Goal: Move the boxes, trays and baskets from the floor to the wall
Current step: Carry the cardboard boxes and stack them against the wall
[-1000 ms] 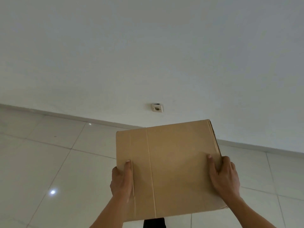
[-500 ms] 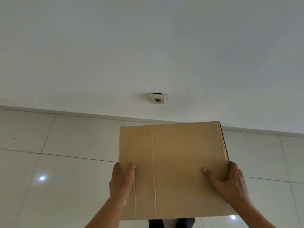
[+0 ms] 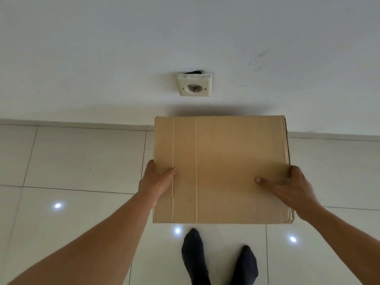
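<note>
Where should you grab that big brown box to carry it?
Probably by its two short sides, one hand from each side. The cardboard box is wide, flat-topped and has no handles, so squeezing opposite sides keeps it level. That is how the left hand and right hand grip it, thumbs on top.

bare forearms (image 3: 102,233), no sleeves showing; dark socks (image 3: 195,256) on both feet (navy or black).
</note>
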